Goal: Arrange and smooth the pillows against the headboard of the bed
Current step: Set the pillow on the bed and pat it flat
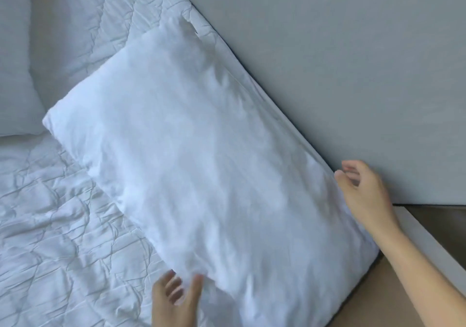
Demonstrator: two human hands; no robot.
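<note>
Pillow (201,165) lies with long axis along the headboard (340,61), between left hand (174,299) touching its near corner and right hand (365,195), both loosely open, holding nothing.

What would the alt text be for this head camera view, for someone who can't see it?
A large white pillow lies on a wrinkled white quilt along a grey headboard. The left hand and right hand are at its near corners, fingers loose. A second pillow shows at the left edge.
</note>
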